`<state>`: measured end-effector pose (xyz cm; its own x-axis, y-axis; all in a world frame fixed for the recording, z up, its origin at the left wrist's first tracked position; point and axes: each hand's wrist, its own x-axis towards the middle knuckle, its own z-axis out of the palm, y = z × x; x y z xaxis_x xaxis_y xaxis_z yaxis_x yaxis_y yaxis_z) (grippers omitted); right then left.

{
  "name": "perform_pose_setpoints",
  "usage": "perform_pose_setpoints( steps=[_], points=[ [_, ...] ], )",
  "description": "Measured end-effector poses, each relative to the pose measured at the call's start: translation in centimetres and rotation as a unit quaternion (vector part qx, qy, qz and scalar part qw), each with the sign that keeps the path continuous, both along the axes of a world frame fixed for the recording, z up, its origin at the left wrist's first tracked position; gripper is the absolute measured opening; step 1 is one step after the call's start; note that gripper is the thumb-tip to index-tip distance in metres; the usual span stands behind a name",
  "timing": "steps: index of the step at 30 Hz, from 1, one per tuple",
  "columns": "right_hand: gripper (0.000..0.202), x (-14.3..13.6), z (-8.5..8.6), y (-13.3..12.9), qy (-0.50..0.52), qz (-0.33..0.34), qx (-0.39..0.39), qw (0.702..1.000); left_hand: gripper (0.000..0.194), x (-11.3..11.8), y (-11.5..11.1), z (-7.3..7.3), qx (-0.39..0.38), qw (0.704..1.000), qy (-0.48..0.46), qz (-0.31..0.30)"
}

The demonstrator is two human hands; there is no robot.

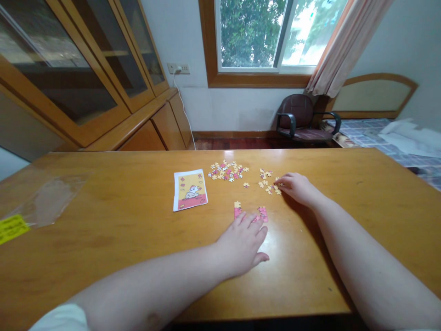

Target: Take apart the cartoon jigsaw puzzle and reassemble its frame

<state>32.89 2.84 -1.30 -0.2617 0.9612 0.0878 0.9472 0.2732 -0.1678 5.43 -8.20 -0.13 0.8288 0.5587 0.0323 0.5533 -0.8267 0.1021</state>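
My left hand (243, 241) lies palm down with fingers spread over a joined section of jigsaw puzzle (263, 213). Pink pieces and one yellow corner show beyond its fingertips, while the rest is hidden under the hand. To the right, my right hand (298, 187) has its fingers bent down at a small group of yellow jigsaw pieces (264, 184). Whether a piece is between those fingertips I cannot make out. A larger loose pile of puzzle pieces (225, 171) lies farther back. Left of it is a reference picture (190, 190) of a white animal on yellow and pink.
A clear plastic bag (51, 202) with a yellow label (14, 228) lies on the left of the wooden table (131, 220). Beyond the table stand a glass-doored cabinet (99, 55), an office chair (299, 117) and a bed (372, 128).
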Motion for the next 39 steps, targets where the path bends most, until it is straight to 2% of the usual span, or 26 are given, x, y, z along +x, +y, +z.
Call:
perform_pose_setpoints(
  steps=[6, 19, 22, 27, 35, 39],
  points=[
    [0.02, 0.0, 0.0, 0.1, -0.014, -0.002, 0.021, 1.0, 0.062, 0.0, 0.0, 0.0, 0.0, 1.0, 0.002, 0.0],
    [0.018, 0.0, -0.2, 0.0, 0.046, -0.01, 0.035, 0.998, 0.063, 0.0, 0.1, -0.5, 0.01, 1.0, -0.003, -0.004],
    [0.022, 0.1, -0.3, 0.1, 0.051, -0.015, 0.062, 0.997, 0.063, 0.0, 0.1, -0.5, 0.009, 1.0, -0.003, -0.004],
    [0.024, 0.3, -0.5, 0.3, 0.035, -0.062, 0.129, 0.989, 0.064, 0.0, 0.1, -0.7, 0.007, 1.0, -0.003, -0.005],
    [0.023, -0.4, -1.1, 0.6, 0.013, -0.033, 0.096, 0.995, 0.064, -0.1, 0.0, -0.7, 0.011, 1.0, -0.004, -0.005],
    [0.023, -0.5, -0.7, 0.3, 0.022, -0.068, 0.095, 0.993, 0.064, 0.0, 0.1, -0.7, 0.006, 1.0, -0.002, -0.005]
  ],
)
